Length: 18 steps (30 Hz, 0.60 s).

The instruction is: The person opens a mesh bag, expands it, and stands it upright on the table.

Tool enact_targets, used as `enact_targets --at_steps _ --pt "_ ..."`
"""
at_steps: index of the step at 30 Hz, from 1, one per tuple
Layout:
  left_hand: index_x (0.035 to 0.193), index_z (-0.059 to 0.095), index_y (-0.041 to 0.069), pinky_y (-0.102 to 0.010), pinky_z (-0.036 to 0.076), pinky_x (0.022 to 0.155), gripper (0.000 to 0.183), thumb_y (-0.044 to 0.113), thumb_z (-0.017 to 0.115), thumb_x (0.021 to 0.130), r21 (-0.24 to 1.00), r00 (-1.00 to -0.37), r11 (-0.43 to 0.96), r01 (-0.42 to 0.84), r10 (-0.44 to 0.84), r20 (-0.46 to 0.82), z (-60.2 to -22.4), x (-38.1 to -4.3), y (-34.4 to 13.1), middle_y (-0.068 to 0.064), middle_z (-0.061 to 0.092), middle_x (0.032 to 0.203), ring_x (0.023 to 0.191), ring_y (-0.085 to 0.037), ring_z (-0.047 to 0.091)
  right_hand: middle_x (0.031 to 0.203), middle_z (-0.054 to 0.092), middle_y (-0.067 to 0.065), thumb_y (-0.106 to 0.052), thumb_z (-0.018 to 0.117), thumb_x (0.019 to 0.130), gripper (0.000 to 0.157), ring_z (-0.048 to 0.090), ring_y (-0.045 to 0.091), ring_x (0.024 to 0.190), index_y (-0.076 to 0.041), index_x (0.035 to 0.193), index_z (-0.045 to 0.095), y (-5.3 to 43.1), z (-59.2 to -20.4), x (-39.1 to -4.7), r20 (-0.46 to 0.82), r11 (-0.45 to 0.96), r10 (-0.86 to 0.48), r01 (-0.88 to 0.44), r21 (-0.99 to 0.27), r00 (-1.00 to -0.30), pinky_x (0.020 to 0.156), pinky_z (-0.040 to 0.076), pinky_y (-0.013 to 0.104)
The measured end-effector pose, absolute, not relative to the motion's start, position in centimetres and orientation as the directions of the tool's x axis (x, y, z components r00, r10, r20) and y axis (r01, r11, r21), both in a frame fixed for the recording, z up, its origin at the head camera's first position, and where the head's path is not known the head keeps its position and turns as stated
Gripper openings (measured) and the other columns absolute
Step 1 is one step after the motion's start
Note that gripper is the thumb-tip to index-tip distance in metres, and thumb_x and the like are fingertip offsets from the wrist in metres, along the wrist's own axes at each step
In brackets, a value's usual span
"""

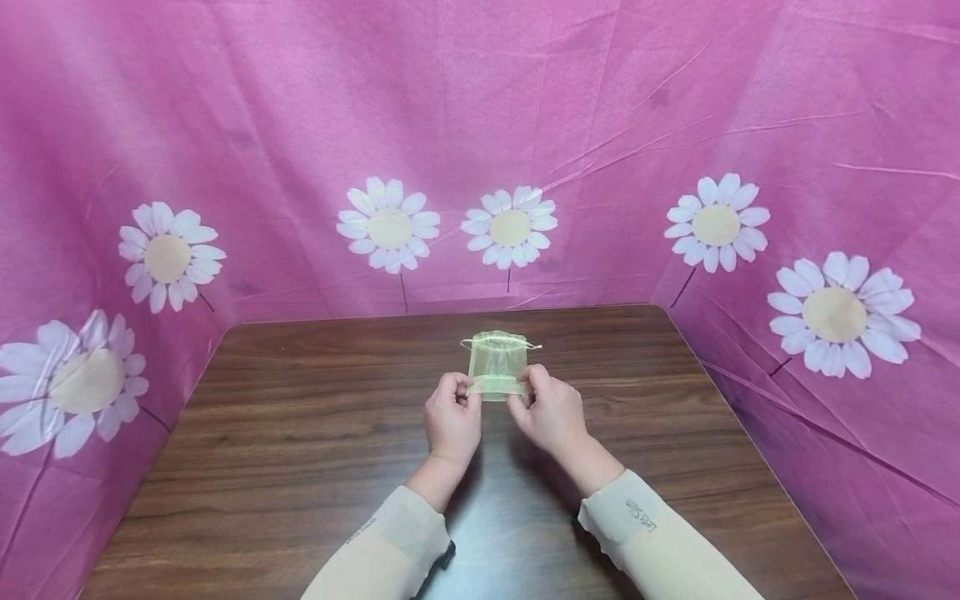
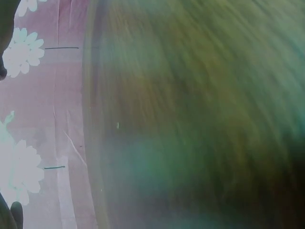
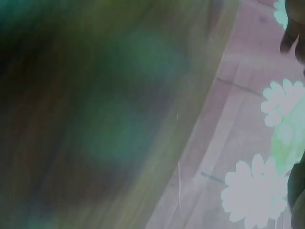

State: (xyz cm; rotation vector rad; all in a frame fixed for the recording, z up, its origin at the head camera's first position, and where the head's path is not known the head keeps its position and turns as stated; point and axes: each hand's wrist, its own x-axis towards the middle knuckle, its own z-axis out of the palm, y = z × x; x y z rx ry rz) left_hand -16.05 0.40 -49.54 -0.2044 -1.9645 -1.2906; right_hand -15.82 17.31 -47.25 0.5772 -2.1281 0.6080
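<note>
A small sheer yellow-green drawstring pouch is held between both hands above the table, its gathered top and cord pointing away from me. My left hand pinches its near left corner between thumb and fingers. On the other side, my right hand pinches the near right edge. A band across the pouch's near end looks folded over. Part of the pouch shows at the right edge of the right wrist view, beside dark fingertips. The left wrist view catches only fingertips at its left edge.
The brown wood-grain table spreads under both arms. Pink cloth printed with white daisies rises behind the table and along its left and right sides.
</note>
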Motion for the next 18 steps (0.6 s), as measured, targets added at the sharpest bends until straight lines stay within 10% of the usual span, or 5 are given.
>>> enact_targets --at_steps 7,13,18 --pt "0.088 0.064 0.005 -0.033 0.048 0.054 0.014 0.001 0.074 0.079 0.477 -0.495 0.564 0.674 -0.134 0.858 -49.0 -16.0 -0.5 -0.003 0.067 0.068 0.054 -0.017 0.059 0.073 0.057 0.006 -0.036 0.066 0.095 0.036 0.052 0.02 0.064 0.001 0.095 0.065 19.7 -43.8 -17.0 0.829 0.683 -0.13 -0.656 -0.323 -0.544 0.056 0.046 0.039" --pt "0.085 0.064 0.005 -0.036 0.045 0.055 0.014 0.01 0.076 0.081 0.391 -0.431 0.582 0.713 -0.076 0.899 -48.8 -15.7 -0.6 -0.003 0.065 0.067 0.053 -0.015 0.058 0.11 0.066 0.018 -0.021 0.066 0.103 0.023 0.064 0.032 0.097 0.001 0.11 0.07 20.2 -39.7 -18.3 0.45 0.632 -0.103 -0.407 -0.659 -0.887 0.085 0.052 0.048" --pt "0.084 0.063 0.006 -0.036 0.046 0.055 0.017 0.015 0.077 0.085 0.379 -0.43 0.57 0.729 -0.051 0.902 -49.1 -15.6 -0.7 -0.002 0.063 0.067 0.053 -0.015 0.057 0.1 0.071 0.014 -0.02 0.063 0.107 0.024 0.064 0.021 0.084 0.002 0.108 0.071 20.5 -39.2 -18.9 0.188 0.583 -0.172 -0.254 -0.772 -0.967 0.076 0.053 0.037"
